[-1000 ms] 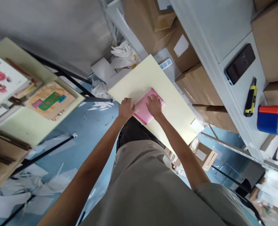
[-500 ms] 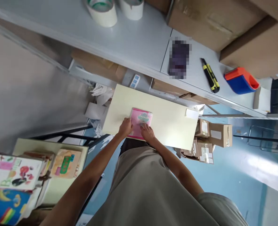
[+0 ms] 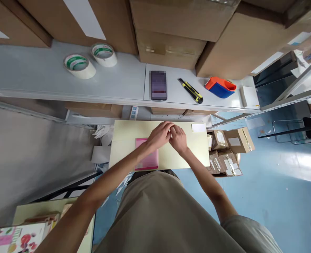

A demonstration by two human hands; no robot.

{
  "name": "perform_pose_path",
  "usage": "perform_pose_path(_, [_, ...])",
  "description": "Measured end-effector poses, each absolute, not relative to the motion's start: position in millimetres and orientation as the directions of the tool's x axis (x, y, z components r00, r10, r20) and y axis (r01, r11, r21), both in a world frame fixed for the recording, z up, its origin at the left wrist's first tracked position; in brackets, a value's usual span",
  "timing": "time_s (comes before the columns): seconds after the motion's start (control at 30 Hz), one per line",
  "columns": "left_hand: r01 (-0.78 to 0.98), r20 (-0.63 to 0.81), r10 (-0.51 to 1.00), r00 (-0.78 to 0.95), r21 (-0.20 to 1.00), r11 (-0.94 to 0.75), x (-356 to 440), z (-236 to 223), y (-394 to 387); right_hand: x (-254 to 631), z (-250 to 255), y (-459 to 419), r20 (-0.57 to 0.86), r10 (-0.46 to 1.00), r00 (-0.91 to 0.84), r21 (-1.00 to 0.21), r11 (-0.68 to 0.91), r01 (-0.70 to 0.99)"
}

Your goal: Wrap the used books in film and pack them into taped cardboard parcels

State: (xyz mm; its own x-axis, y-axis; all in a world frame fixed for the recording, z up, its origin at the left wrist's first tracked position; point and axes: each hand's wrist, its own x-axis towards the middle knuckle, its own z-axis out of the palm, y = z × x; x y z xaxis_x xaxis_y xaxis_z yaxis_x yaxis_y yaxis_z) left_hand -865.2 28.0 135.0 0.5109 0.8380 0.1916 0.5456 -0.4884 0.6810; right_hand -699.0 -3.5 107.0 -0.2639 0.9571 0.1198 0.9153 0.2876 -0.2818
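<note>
A thin pink book or booklet [image 3: 148,161] lies flat on the cream table [image 3: 124,131], close to its front edge. Above the table, just right of the booklet, my left hand [image 3: 160,135] and my right hand [image 3: 178,140] come together at the fingertips. Both have bent, closed fingers; anything pinched between them is hidden. My left forearm and hand cover the booklet's upper right part. A small white label or pad [image 3: 198,128] lies at the table's right end, beyond my right hand.
The grey shelf [image 3: 124,82] behind carries tape rolls [image 3: 80,66], a phone-like pixelated thing [image 3: 158,85], a yellow-black box cutter [image 3: 191,91], an orange-blue tape dispenser [image 3: 220,87] and large cartons [image 3: 168,49]. Small cartons [image 3: 227,161] stand right. Books [image 3: 26,235] are stacked lower left.
Both hands have left the pink booklet and met to its right, over the table. The view has turned and tilted up, showing more of the shelf and cartons.
</note>
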Motion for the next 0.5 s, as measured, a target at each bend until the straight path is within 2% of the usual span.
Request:
perform_pose_path(0.1, [0.524,0.312,0.795,0.519,0.619,-0.585,-832.8,180.2,64.5,-667.0,143.5,36.3,0.308,0.930,-0.200,-0.278,0.289,0.916])
perform_pose_path(0.2, [0.529,0.384,0.776,0.500,0.574,-0.625,-808.0,213.2,94.7,-643.3,172.6,76.6,0.421,0.893,-0.159,-0.273,0.292,0.917])
perform_pose_path(0.33, [0.564,0.402,0.784,0.474,0.545,-0.620,-788.8,234.3,121.8,-622.7,193.8,124.0,0.456,0.872,-0.176,-0.276,0.326,0.904])
perform_pose_path(0.5, [0.594,0.405,0.797,0.448,0.531,-0.604,-780.3,235.1,125.8,-608.0,196.2,164.7,0.448,0.871,-0.202,-0.292,0.356,0.888])
